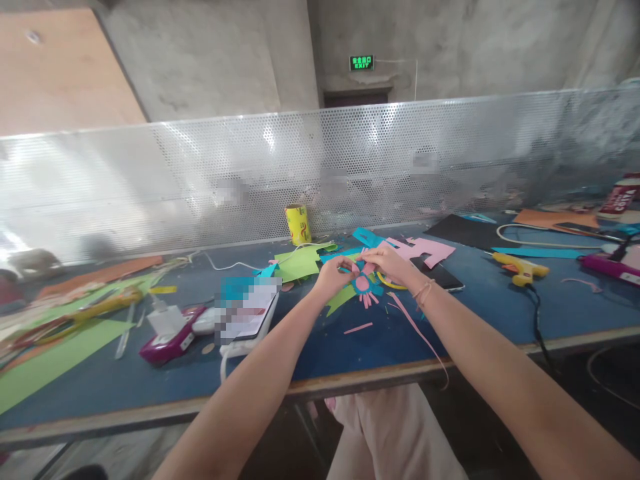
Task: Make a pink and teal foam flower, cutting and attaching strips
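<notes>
Over the middle of the table, both hands meet at a blue and pink paper flower (362, 285) with narrow pink strips fanning from its lower edge. My left hand (335, 273) pinches the flower's upper left side, thumb and finger closed. From the right, my right hand (389, 264) grips its upper part with closed fingertips. The exact pinch points are small and partly covered by the fingers. Behind the right hand lies a cut sheet of pink paper (434, 251). A green paper sheet (297, 265) is behind the left hand.
A yellow glue gun (521, 267) with a black cord lies right. Left are a propped phone (253, 310), a purple power strip (167, 343) and green paper (65, 363). A yellow tape roll (298, 225) stands before the perforated metal screen (240, 180). A thin pink strip (423, 337) overhangs the front edge.
</notes>
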Demonstrator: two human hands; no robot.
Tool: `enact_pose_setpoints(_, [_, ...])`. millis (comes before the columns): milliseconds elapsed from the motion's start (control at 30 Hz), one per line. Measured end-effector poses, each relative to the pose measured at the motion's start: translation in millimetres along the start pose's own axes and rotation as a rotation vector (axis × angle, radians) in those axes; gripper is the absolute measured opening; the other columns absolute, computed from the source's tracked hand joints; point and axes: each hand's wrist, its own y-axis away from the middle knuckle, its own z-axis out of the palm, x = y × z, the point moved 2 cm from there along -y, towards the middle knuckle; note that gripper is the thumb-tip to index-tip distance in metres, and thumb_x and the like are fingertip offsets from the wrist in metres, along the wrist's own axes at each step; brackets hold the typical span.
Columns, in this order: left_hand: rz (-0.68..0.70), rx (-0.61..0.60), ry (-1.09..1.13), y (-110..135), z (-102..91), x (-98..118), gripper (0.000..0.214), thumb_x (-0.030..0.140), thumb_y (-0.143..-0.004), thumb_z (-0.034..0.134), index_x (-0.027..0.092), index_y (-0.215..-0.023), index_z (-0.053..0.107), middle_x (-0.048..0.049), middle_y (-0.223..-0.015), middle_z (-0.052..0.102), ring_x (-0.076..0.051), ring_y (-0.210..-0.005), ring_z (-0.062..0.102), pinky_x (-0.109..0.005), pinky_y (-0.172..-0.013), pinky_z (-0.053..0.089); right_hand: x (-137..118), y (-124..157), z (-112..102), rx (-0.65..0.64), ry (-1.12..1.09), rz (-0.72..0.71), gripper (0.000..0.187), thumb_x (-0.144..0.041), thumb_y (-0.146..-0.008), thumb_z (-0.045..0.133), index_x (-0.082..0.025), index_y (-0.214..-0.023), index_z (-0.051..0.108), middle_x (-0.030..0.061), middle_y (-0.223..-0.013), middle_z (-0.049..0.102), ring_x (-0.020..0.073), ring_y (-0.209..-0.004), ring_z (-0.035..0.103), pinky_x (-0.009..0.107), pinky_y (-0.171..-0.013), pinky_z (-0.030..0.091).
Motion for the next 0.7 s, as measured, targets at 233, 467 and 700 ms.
enact_pose_setpoints(233, [-0.029,0.014,0.052,-0.8,-0.3,-4.7,0.021,0.027,-0.057,0.067,0.015,-0.066,0.053,-0.003,-0.071,0.06,-0.013,-0.068,0.057,-0.028,-0.066,0.046,0.2,-0.2,0.2,-0.053,0.001,-0.007,0.025,-0.032,-0.072,0.053,-0.014,-0.072,0.069,-0.0003,-0.053,0.057,0.0069,-0.046,0.045,0.02,-0.047,0.034])
enact_pose_setpoints(467, [-0.068,-0.015,0.085,0.3,-0.2,-4.2,0.021,0.024,-0.058,0.067,0.015,-0.068,0.052,-0.0032,-0.066,0.062,-0.014,-0.066,0.058,-0.026,-0.061,0.044,7.1,-2.9,0.8,-0.057,-0.035,0.052,0.024,-0.032,-0.071,0.055,-0.012,-0.074,0.068,-0.0016,-0.047,0.052,0.0059,-0.042,0.04,0.02,-0.042,0.03])
enact_pose_setpoints(700, [-0.157,-0.018,0.123,1.5,-0.3,-3.3,0.023,0.026,-0.057,0.067,0.016,-0.071,0.052,-0.0004,-0.06,0.061,-0.009,-0.052,0.053,-0.02,-0.047,0.035,7.7,-2.1,0.9,-0.086,-0.047,0.053,0.018,-0.029,-0.072,0.055,-0.013,-0.073,0.064,0.0009,-0.058,0.056,0.0073,-0.049,0.045,0.02,-0.046,0.033])
